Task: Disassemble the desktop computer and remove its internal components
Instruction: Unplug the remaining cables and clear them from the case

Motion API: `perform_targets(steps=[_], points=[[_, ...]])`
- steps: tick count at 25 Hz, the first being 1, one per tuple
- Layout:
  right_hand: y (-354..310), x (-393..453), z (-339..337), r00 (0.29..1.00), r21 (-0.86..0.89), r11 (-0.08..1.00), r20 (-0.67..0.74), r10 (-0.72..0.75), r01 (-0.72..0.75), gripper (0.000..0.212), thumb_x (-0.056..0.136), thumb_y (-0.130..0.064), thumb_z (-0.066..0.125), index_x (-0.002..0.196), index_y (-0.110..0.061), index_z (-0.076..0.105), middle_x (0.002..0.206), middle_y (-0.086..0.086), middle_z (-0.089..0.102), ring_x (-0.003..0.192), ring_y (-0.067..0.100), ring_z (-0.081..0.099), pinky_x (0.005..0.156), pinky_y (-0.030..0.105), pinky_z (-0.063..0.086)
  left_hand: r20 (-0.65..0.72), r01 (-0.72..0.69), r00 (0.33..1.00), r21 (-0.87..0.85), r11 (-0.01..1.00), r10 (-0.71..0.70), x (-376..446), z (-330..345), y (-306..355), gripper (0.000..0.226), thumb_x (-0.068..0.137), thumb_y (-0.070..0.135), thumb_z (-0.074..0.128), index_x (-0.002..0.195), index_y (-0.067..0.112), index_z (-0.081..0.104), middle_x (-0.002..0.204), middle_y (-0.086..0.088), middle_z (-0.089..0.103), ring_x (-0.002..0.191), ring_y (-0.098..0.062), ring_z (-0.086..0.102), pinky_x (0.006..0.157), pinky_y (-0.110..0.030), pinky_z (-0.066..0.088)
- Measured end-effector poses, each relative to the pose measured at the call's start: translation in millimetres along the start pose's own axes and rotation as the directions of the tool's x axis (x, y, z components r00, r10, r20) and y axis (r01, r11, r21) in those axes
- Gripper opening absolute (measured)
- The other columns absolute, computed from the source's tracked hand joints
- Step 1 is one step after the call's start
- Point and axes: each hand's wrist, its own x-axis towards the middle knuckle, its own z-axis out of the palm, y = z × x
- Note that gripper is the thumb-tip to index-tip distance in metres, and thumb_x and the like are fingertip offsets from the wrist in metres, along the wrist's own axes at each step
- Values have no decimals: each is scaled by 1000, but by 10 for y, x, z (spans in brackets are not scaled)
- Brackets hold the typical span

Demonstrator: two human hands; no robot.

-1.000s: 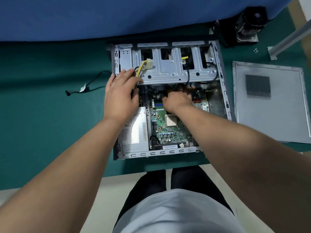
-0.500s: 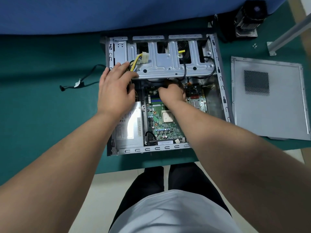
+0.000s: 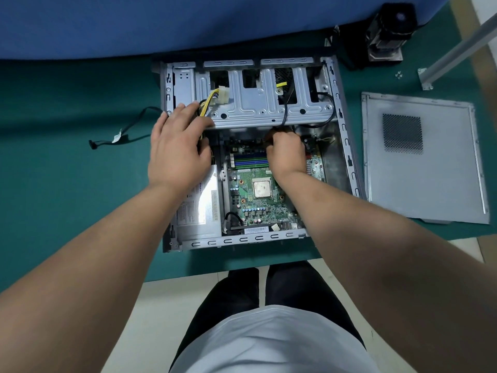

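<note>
Left hand lies flat, fingers extended, on the drive cage (frame centre); right hand curls, grasping a black cable.

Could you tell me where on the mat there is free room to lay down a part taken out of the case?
The green mat is bare left of the case, in front of the loose black cable. A narrower strip lies beyond the side panel, near the small screws. Inside the case it is crowded: both hands, left and right, work there.
</note>
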Motion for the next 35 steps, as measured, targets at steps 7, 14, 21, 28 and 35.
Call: perform_targets(steps=[7,14,21,28,35], points=[[72,-3,-10,990,-95,986,53,-135,139,17,101,-5,52,92,-5,65,77,7,42,80,28,45,76,37,45,-1,1,1000,6,1000,-1,6,8,-2,35,93,17,57,126,28,63,158,-1,45,151,-23,32,128,-44,10],[254,-91,-83,952,-3,968,183,-247,252,20,106,-29,48,106,-14,62,86,1,55,91,25,52,81,35,43,-7,-4,1000,7,1000,4,17,14,3,35,92,17,57,126,27,63,157,-1,46,151,-23,33,127,-43,10],[444,-423,-345,896,31,938,286,-339,345,30,106,-35,51,122,-19,71,116,1,58,111,23,51,96,38,47,-8,-5,1000,-7,1000,5,0,-19,23,35,92,14,59,126,25,64,156,-3,46,151,-24,33,127,-45,11],[519,-569,-850,986,252,954,1,-166,160,21,104,-26,56,122,-23,66,91,-6,72,76,10,65,64,27,48,2,8,1000,-8,1000,-8,-3,-59,62,36,91,13,61,124,24,66,156,-4,47,150,-26,34,127,-45,11],[284,-300,-1215,955,174,980,-263,136,-92,14,94,-31,58,89,-27,70,76,-10,70,74,19,65,59,29,50,2,17,1000,6,1000,-17,24,-68,58,36,90,13,61,124,25,66,154,-4,49,148,-25,36,127,-43,11]])
